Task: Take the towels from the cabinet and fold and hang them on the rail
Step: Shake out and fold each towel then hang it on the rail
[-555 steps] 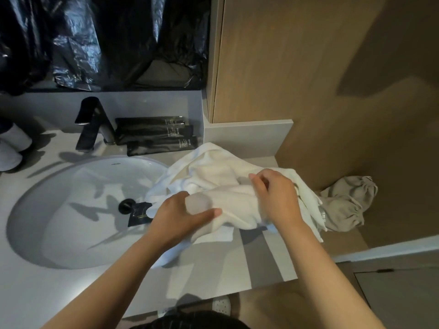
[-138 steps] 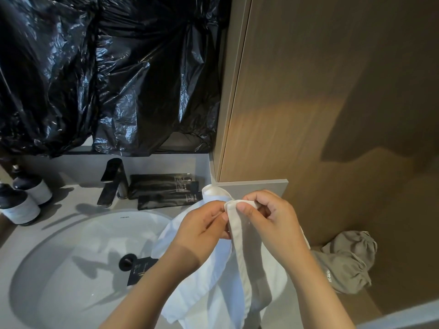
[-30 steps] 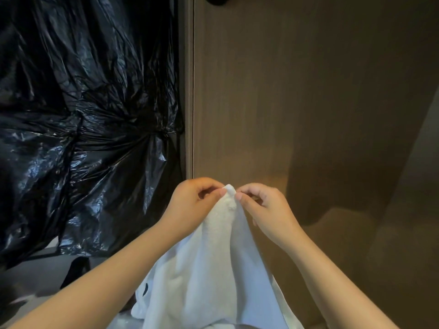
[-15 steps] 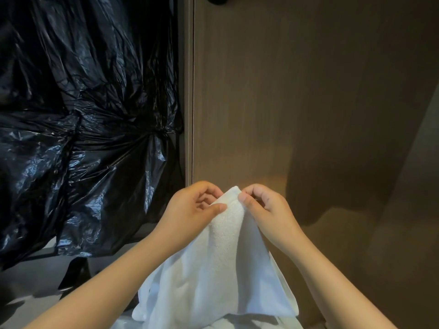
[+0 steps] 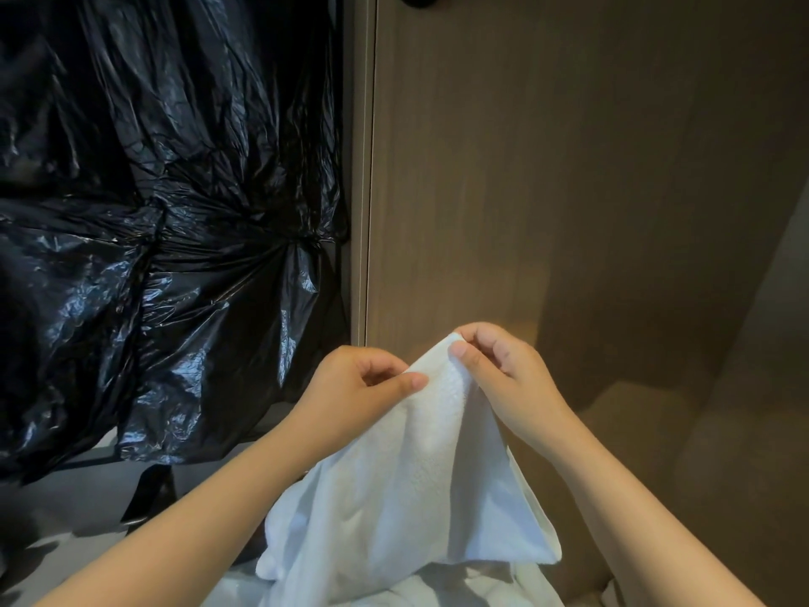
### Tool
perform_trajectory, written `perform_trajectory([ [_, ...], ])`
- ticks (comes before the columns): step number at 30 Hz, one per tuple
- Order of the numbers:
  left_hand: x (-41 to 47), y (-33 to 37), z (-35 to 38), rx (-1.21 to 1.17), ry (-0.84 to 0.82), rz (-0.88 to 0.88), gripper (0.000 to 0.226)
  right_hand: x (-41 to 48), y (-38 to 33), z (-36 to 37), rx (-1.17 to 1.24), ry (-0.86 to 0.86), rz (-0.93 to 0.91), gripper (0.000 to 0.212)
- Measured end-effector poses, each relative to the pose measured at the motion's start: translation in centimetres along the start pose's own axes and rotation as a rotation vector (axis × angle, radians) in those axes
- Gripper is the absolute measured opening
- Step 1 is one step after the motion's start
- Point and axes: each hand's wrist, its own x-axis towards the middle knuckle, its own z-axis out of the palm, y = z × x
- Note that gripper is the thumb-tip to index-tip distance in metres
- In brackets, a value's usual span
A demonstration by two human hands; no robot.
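the white towel (image 5: 420, 484) is held up in front of the wooden panel (image 5: 547, 190), its top corner pinched by the left hand (image 5: 363, 387) and right hand (image 5: 503, 370), apparently so edges are matched for folding.

Two bare forearms rising from the lower edge and converging at centre, left hand (image 5: 363, 387) curled, thumb tip pinching the white towel (image 5: 416, 479) near its raised peak, right hand (image 5: 503, 374) just beside, slightly higher, fingers curled, pinching the same peak
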Motion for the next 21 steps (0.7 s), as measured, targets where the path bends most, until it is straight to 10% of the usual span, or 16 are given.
perform_trajectory([
  [21,-0.8,-3.2,-2.1,0.278,-0.002,-0.012,0.019,5.2,-2.6,-6.7,-0.222,0.325,-0.079,0.018],
])
